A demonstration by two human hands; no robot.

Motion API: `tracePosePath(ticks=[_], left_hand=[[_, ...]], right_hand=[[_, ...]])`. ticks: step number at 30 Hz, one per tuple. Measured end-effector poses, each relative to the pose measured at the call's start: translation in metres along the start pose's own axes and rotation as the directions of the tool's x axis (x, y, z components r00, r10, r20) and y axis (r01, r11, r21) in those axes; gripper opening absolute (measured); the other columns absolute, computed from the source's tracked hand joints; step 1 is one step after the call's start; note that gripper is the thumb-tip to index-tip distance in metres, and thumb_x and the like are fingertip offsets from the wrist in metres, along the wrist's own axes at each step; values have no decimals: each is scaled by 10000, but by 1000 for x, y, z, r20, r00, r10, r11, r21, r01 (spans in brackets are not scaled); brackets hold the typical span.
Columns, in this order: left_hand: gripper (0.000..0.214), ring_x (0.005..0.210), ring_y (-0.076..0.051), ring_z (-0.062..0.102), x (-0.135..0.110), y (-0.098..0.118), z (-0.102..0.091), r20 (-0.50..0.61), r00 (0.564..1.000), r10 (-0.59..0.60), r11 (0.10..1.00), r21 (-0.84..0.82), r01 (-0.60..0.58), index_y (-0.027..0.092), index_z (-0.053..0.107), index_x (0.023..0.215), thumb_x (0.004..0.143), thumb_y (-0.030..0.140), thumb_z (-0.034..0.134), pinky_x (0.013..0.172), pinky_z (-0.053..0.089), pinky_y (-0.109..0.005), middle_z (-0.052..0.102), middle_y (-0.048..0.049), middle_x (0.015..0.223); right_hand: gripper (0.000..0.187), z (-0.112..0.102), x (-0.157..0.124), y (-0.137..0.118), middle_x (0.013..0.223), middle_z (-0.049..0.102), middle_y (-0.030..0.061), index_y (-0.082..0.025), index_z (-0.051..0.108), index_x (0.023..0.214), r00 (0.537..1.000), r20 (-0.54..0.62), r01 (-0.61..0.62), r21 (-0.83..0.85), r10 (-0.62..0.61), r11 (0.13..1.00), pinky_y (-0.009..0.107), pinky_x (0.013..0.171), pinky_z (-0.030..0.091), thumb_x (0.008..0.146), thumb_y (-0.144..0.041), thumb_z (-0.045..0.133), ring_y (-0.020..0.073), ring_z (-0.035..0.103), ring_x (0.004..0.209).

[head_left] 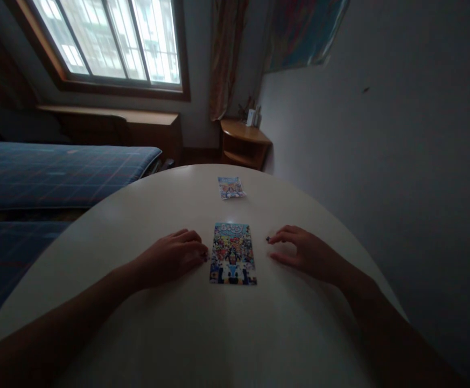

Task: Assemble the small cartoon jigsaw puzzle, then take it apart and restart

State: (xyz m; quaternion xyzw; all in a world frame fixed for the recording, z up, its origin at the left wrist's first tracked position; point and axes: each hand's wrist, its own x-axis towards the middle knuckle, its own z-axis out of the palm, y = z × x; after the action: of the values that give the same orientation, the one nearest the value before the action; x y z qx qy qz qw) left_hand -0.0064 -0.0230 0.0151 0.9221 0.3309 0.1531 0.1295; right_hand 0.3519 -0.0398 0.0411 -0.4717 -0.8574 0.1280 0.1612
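Note:
A colourful jigsaw puzzle (235,253) crowded with cartoon figures lies flat on the round white table (170,323). Close to its left edge, my left hand (174,254) is closed, with a small dark puzzle piece (204,257) at its fingertips. To the right of the puzzle, my right hand (303,250) rests on the table with thumb and forefinger apart. Its forefinger tip touches or nearly touches another small dark piece (267,239) lying there. Farther back is a small printed sheet or packet (231,187) with a similar picture, its lower right corner lifted.
On the left, a bed with a blue plaid mattress (57,172) stands by the table's edge. A wooden corner shelf (245,132) with small items is beyond the table. A white wall (380,151) runs along the right, and a window (113,37) is at the back.

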Motion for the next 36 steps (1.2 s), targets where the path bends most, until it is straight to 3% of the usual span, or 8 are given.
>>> tracePosePath(ticks=[16,23,29,32,36], left_hand=[[129,984,-197,570,4,7,5,41,990,-136,987,-80,139,205,620,956,941,283,518,923,459,-357,617,-48,1063],[97,858,-191,598,5,17,2,135,959,-249,955,-128,266,202,631,902,870,260,560,797,480,-310,649,-34,908],[145,826,-173,607,3,20,3,112,970,-217,942,-237,238,210,672,945,860,232,556,765,473,-284,661,-33,905],[149,727,-151,588,4,29,6,85,948,-307,888,-331,318,207,687,903,860,285,567,703,462,-265,665,-13,817],[180,627,-122,545,4,46,14,25,915,-402,802,-472,365,199,681,907,842,344,595,613,429,-232,653,16,728]], right_hand=[[169,1,2,-6,1070,669,71,-211,677,999,1000,20,-15,-1,15,1000,372,891,500,879,-329,655,207,633,989],[131,5,3,-12,1058,670,68,-223,675,992,1000,-8,18,1,-18,1000,348,872,495,883,-291,649,199,631,973],[82,18,9,-41,920,681,48,-209,688,944,999,-15,44,40,-43,998,330,800,470,893,-236,629,177,620,852],[63,27,12,-62,842,678,24,-211,694,918,997,-69,37,117,-29,992,330,793,450,883,-230,645,165,613,797],[123,37,13,-85,864,704,28,-208,704,981,991,-102,-54,315,90,948,302,758,469,890,-243,630,154,631,777]])
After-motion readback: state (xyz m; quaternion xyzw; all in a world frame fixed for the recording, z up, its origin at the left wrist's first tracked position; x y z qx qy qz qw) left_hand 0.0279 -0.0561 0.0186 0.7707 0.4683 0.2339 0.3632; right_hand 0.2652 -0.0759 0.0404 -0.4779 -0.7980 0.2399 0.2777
